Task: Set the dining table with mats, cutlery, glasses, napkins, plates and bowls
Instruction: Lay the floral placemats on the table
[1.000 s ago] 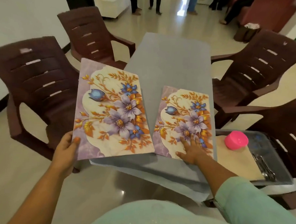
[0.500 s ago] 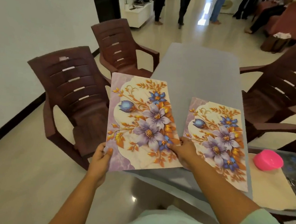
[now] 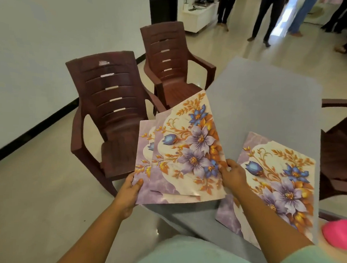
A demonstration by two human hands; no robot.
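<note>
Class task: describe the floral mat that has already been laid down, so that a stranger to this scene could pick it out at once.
Find the grey table between the brown chairs. On its near right part lies a floral mat, flat on the surface. The other mats are fanned and gripped by the left hand and right hand.

Two brown chairs (image 3: 111, 116) left; people's legs (image 3: 263, 17) far behind.

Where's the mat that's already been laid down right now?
In the head view, the laid mat lies flat on the grey table at its near right, just right of the right hand, with the pink bowl beyond its right corner.
</note>
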